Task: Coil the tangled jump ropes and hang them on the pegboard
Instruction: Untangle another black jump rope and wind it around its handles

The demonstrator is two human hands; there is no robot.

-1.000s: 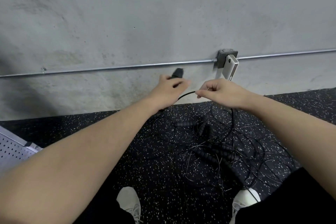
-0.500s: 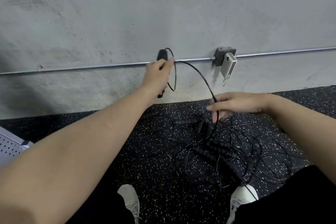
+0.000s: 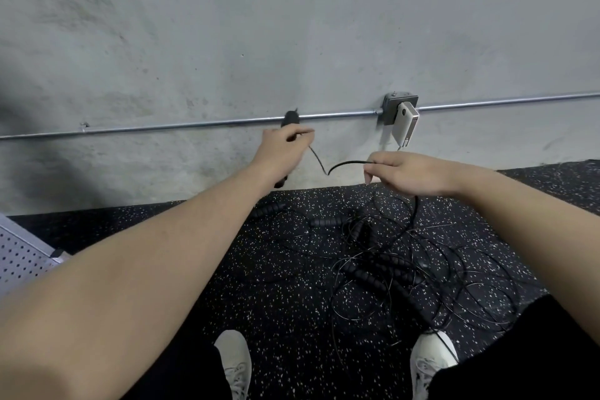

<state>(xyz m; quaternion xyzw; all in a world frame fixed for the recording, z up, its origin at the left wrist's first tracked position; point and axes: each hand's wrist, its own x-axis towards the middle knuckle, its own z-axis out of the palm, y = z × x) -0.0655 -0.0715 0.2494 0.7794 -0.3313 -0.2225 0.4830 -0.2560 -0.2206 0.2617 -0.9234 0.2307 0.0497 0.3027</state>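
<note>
The left hand (image 3: 283,146) grips a black jump-rope handle (image 3: 290,120) upright near the far wall (image 3: 292,26). The right hand (image 3: 406,172) pinches its thin cord (image 3: 344,166) (slack between both hands). The tangled ropes (image 3: 389,263) lie on the speckled floor (image 3: 259,269), right of centre.

Rough concrete wall (image 3: 292,26), shiny metal pipe (image 3: 194,124), speckled rubber floor (image 3: 276,286)
</note>
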